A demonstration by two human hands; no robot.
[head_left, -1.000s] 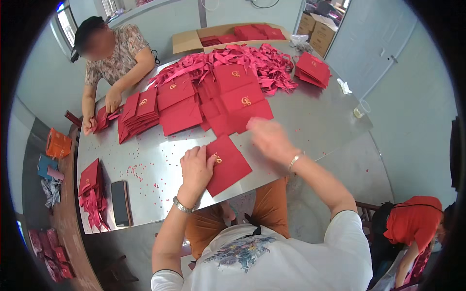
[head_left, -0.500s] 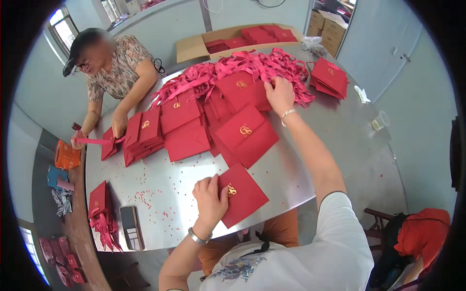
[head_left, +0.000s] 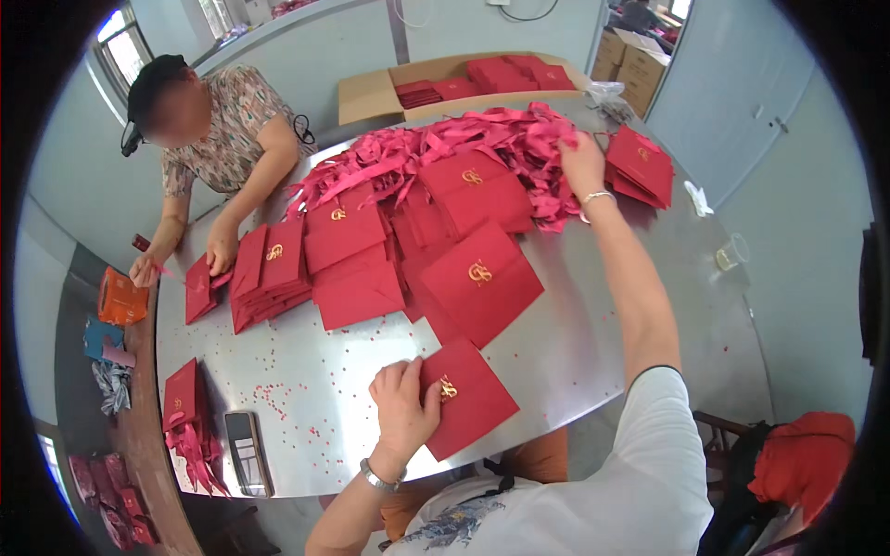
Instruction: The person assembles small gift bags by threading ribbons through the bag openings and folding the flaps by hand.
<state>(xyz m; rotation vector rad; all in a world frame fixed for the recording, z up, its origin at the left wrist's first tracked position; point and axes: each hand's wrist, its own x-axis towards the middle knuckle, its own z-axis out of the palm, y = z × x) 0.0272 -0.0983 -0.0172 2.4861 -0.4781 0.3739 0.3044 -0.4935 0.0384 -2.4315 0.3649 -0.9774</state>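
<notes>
A flat red paper bag (head_left: 477,403) with a gold emblem lies at the table's near edge. My left hand (head_left: 406,408) grips its left side, thumb on top, fingers bent along the edge. At full reach, my right hand (head_left: 584,169) is at the right end of a heap of pink ribbons (head_left: 501,130), its fingers closed on ribbon; the fingertips are partly hidden. Between my hands lie more red bags (head_left: 482,278) in overlapping stacks, with a folded bag stack (head_left: 640,167) just right of my right hand.
Across the table at left, a co-worker's hands (head_left: 221,246) handle a red bag and pink ribbon. A phone (head_left: 248,454) and a ribboned bag (head_left: 184,394) lie near left. An open carton (head_left: 371,97) of red bags stands behind; a plastic cup (head_left: 731,252) is at right.
My right hand has moved right, from the top of the bag stack to the right end of the ribbon heap. My left hand stays on the near bag. The co-worker's head has turned.
</notes>
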